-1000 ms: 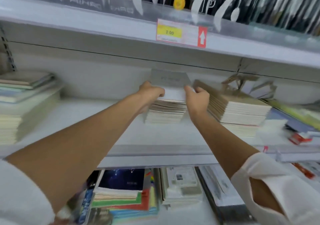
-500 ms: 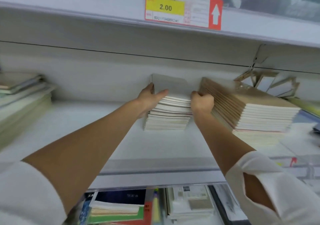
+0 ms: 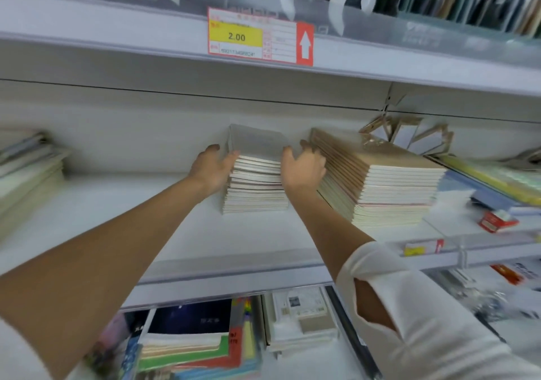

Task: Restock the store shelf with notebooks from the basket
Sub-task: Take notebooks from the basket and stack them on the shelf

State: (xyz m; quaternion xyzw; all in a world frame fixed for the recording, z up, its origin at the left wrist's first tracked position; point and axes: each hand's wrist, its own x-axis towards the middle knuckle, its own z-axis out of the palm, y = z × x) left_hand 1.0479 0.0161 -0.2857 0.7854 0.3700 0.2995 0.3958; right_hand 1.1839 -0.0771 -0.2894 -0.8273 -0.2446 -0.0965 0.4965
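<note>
Notebook stack [image 3: 255, 186]: on the white shelf [image 3: 117, 204], just left of a taller tan stack [image 3: 389, 186].
Left hand [image 3: 212, 168]: fingers held together, pressing the notebook stack's left side.
Right hand [image 3: 303, 168]: fingers loosely spread against its right side, between both stacks.

A grey-covered stack of notebooks [image 3: 256, 186] lies flat, seemingly squared, on the white shelf [image 3: 248, 233].
</note>
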